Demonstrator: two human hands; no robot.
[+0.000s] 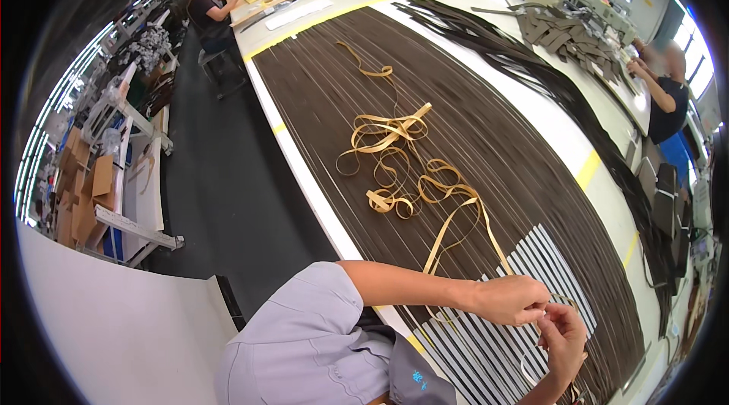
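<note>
Over the near end of the table, my left hand (512,300) is closed, with its fingertips against those of my right hand (564,338). A thin yellow ribbon (492,236) runs from a loose tangle down to my left hand, and a narrow loop shows just past the fingers. The right hand is pinched closed; what lies between its fingertips is too small to make out. Under both hands are white strips (543,249) on long dark brown strips (486,154), laid side by side along the table. The ribbon tangle (391,131) lies loosely on the brown strips.
The long white table (300,158) has yellow tape marks. Dark strips (524,71) lie bundled along its right side, with a pile of brown pieces (569,36) beyond. One person (209,14) sits far left, another (668,93) at right. Shelving with cardboard (95,185) stands left.
</note>
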